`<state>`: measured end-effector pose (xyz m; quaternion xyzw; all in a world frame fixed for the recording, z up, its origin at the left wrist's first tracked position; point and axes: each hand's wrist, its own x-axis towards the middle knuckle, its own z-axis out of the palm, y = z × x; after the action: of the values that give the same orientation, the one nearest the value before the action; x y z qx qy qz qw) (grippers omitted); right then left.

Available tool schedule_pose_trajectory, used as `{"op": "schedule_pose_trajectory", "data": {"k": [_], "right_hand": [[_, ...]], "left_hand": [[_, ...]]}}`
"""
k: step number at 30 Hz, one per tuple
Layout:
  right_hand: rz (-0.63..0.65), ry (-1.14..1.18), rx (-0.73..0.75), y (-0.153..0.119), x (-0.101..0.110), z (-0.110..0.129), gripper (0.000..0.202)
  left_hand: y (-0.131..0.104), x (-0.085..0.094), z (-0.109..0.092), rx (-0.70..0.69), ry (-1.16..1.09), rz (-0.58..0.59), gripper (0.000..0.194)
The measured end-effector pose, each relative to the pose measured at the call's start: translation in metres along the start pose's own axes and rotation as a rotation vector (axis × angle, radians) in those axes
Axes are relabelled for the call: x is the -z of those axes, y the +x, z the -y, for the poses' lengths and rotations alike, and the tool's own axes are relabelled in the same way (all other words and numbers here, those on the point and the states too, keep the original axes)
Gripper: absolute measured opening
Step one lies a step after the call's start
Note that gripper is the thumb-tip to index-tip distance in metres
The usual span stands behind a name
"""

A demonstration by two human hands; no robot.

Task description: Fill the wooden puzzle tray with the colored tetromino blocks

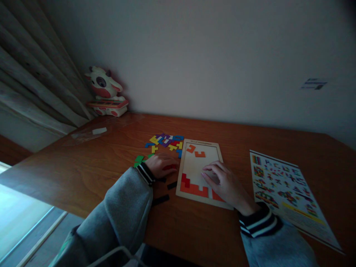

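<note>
My left hand point(160, 165) is beside the left edge of a light wooden puzzle board point(180, 191), its fingers closed round a red puzzle piece point(169, 167), partly hidden by them. Over the board's lower right is my right hand point(224, 181), fingers curved, with a small gap between thumb and forefinger and nothing visible in it. Red-orange pieces point(194, 189) line the board's lower end, partly covered by that hand. Two orange pieces point(200, 154) lie loose near its top. Black pieces point(160, 200) rest on the table below my left hand.
Several loose coloured pieces point(164, 139) are heaped left of the board's top, with green ones point(138, 160) nearer my left wrist. A printed pattern sheet point(289, 193) lies at the right. A cow toy point(107, 91) stands at the table's back left, by the curtain point(36, 70).
</note>
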<state>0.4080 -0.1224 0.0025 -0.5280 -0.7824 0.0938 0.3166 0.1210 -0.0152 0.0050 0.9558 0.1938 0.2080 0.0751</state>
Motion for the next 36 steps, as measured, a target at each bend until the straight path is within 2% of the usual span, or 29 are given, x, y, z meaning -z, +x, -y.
{"op": "schedule_pose_trajectory", "data": {"k": [7,12,17,20,24,28,31,34,36], "right_hand": [[-0.014,0.012,-0.003,0.000,0.000,0.001,0.012],[-0.018,0.059,-0.025,0.001,-0.002,0.000,0.015],[0.043,0.359,-0.177,0.003,-0.002,0.017,0.023],[0.125,0.594,-0.268,0.004,-0.004,0.032,0.026],[0.145,0.769,-0.327,0.002,-0.011,0.039,0.031],[0.107,0.759,-0.311,0.001,-0.014,0.031,0.033],[0.072,0.670,-0.304,0.001,-0.012,0.023,0.036],[0.055,0.555,-0.320,0.001,-0.010,0.016,0.029],[0.078,0.517,-0.337,0.000,-0.009,0.014,0.024]], "left_hand": [[0.002,-0.003,-0.002,0.001,0.028,-0.054,0.026],[0.007,-0.003,-0.010,-0.066,0.027,-0.170,0.023],[0.015,-0.008,-0.033,-0.198,-0.030,-0.267,0.023],[0.021,-0.013,-0.050,-0.239,-0.079,-0.298,0.026],[0.025,-0.017,-0.064,-0.265,-0.117,-0.330,0.033],[0.027,-0.015,-0.066,-0.239,-0.096,-0.353,0.032],[0.026,-0.014,-0.063,-0.193,-0.057,-0.291,0.027],[0.024,-0.018,-0.057,-0.153,-0.015,-0.225,0.024],[0.023,-0.023,-0.054,-0.140,0.001,-0.223,0.023]]}}
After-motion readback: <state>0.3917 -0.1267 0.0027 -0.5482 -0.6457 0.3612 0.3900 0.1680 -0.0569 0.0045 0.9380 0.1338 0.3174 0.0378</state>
